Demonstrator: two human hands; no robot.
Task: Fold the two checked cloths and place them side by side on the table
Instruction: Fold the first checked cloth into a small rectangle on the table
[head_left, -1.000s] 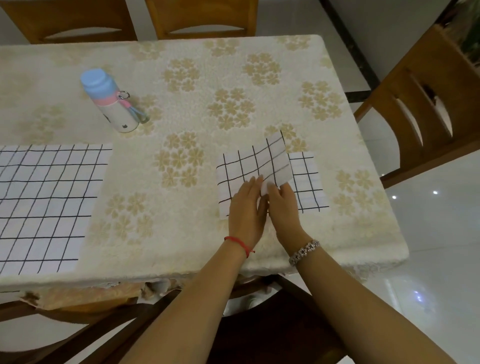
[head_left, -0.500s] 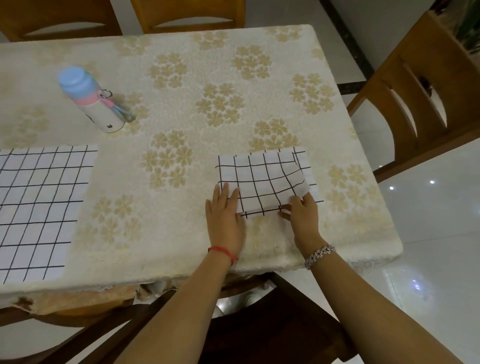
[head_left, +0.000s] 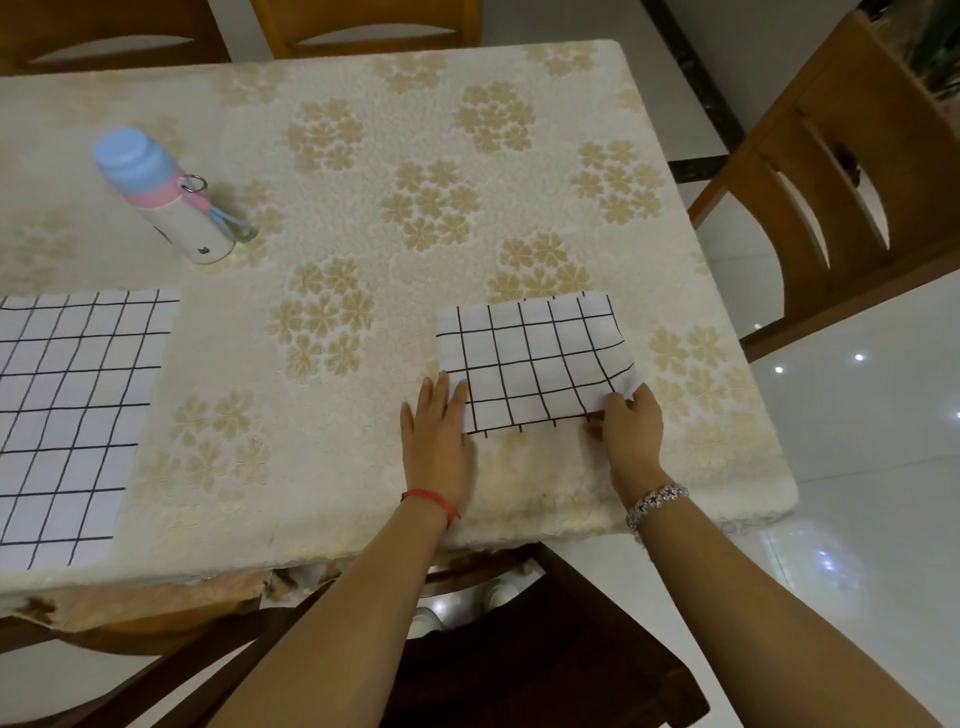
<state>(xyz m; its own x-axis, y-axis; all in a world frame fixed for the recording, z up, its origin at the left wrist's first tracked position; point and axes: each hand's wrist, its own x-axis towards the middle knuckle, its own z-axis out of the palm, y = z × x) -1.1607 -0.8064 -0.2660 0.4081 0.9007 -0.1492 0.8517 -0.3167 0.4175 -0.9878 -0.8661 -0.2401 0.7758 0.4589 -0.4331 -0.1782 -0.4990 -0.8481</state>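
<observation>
A small white cloth with black checks (head_left: 535, 364) lies folded on the table (head_left: 415, 208) near its right front corner. My left hand (head_left: 436, 436) rests flat, fingers apart, on the cloth's near left corner. My right hand (head_left: 631, 428) pinches the near right corner, where the top layer curls up slightly. A second checked cloth (head_left: 72, 410) lies spread flat at the table's left front, partly cut off by the frame edge, well apart from both hands.
A white bottle (head_left: 166, 202) with a blue cap, pink band and strap stands at the back left. Wooden chairs stand behind the table (head_left: 363, 26) and at the right (head_left: 852, 171). A dark chair seat (head_left: 545, 649) is below my arms.
The raised flap of the small cloth has been laid down over its right part. My hands have moved apart from the middle to the cloth's two near corners.
</observation>
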